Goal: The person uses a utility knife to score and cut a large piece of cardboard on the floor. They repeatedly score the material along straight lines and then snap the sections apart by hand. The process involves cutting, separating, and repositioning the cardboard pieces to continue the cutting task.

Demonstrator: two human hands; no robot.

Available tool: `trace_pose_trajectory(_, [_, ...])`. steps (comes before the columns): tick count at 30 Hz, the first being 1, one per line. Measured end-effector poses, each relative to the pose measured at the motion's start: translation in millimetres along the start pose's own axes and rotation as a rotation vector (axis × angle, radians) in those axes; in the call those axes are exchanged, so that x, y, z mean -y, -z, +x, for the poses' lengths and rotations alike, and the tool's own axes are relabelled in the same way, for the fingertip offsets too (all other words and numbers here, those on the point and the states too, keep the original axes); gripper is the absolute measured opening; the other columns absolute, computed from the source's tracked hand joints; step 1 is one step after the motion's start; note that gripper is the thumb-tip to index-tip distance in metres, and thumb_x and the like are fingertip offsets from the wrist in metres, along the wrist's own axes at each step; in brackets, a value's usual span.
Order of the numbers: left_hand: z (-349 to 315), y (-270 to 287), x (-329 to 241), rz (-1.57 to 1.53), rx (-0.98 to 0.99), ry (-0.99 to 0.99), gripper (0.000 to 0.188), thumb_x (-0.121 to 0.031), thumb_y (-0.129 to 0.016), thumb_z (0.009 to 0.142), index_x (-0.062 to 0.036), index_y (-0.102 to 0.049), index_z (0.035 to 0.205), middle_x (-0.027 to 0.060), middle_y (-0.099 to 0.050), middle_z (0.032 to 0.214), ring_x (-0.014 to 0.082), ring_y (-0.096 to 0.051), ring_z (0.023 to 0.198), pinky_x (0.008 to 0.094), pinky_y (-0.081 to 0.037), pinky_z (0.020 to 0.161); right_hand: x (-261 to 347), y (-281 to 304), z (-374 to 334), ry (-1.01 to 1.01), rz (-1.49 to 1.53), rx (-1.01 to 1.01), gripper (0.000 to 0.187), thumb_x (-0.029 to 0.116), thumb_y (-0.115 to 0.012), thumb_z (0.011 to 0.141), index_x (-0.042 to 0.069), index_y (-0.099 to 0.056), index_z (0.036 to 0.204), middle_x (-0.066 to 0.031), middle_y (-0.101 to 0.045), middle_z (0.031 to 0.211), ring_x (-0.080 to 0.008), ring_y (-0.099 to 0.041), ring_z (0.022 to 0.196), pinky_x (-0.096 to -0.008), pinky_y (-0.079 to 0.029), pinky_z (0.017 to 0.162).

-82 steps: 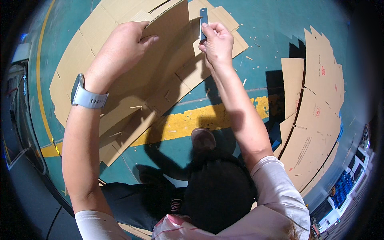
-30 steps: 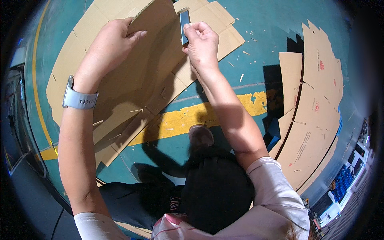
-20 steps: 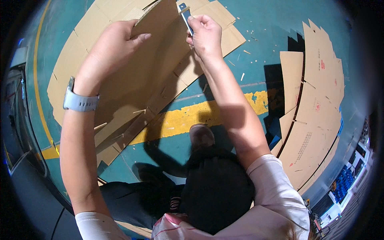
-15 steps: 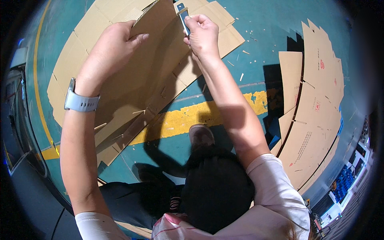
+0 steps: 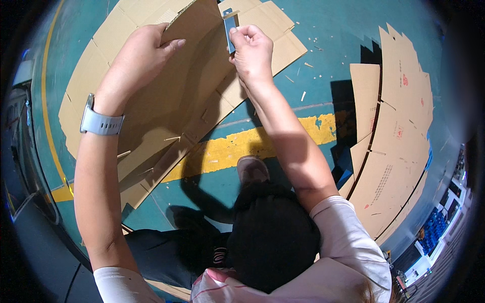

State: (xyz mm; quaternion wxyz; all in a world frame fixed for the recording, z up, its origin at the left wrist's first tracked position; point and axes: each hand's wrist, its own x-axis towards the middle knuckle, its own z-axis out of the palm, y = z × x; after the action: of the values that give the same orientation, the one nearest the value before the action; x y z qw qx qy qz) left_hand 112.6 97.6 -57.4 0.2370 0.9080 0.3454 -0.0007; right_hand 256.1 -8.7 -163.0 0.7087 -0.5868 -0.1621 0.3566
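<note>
My left hand (image 5: 143,63), with a grey watch on its wrist, is closed on the upper edge of a brown corrugated cardboard sheet (image 5: 177,96), tilted up from the cardboard below. The thumb lies on the near face; the other fingers are hidden behind it. My right hand (image 5: 254,52) pinches a flat, narrow blue tool (image 5: 230,35) between thumb and fingers, beside the sheet's right edge. A thin tan cardboard strip (image 5: 231,15) crosses the tool near its top. I cannot make out the tool's exact kind.
More flat cardboard (image 5: 280,40) lies under the raised sheet on the green floor. A fanned stack of printed cardboard sheets (image 5: 399,136) is at the right. Small cardboard scraps (image 5: 309,64) litter the floor. A yellow floor stripe (image 5: 227,151) runs by my shoe (image 5: 252,170).
The blue tool has come slightly down and turned more upright in my right hand. My left hand still holds the sheet, shifted slightly left and up.
</note>
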Motion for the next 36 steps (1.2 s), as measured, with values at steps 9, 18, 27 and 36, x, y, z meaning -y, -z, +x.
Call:
trace_pose_trajectory(9, [3,1,0,0.033,0.014,0.010,0.040,-0.031,-0.064,0.091,0.0069,-0.059,0.105,0.0229,-0.062,0.075,0.0269,-0.061,0.067,0.0390,-0.048,0.066,3,8,-6,-0.029,-0.020,0.030,0.013,0.009,-0.060,0.090,0.002,-0.058,0.079,-0.0008,-0.058,0.062,-0.0055,-0.050,0.054,-0.0220,-0.039,0.050])
trace_pose_trajectory(18, [3,-1,5,0.024,-0.019,-0.045,0.037,-0.028,-0.064,0.091,0.0072,-0.059,0.101,0.0225,-0.063,0.074,0.0256,-0.061,0.066,0.0385,-0.048,0.064,34,61,-12,0.001,-0.298,0.073,0.014,0.016,-0.065,0.088,0.003,-0.065,0.084,0.0023,-0.055,0.061,-0.0041,-0.050,0.056,-0.0218,-0.042,0.053])
trace_pose_trajectory(27, [-1,-5,-3,0.069,0.020,-0.014,0.032,-0.027,-0.063,0.091,0.0036,-0.062,0.100,0.0205,-0.063,0.074,0.0255,-0.060,0.063,0.0387,-0.047,0.062,65,26,74,0.839,-1.339,0.617,0.030,0.011,-0.060,0.074,0.015,-0.064,0.103,-0.0105,-0.059,0.091,-0.0303,-0.060,0.089,-0.0407,-0.051,0.070])
trace_pose_trajectory(36, [-1,-7,1,0.034,-0.028,-0.060,0.030,-0.025,-0.062,0.091,0.0036,-0.062,0.100,0.0240,-0.063,0.078,0.0351,-0.061,0.068,0.0412,-0.048,0.065,75,17,72,0.899,-1.445,0.684,0.014,0.012,-0.060,0.076,0.010,-0.063,0.089,-0.0117,-0.060,0.087,-0.0324,-0.059,0.090,-0.0435,-0.051,0.070])
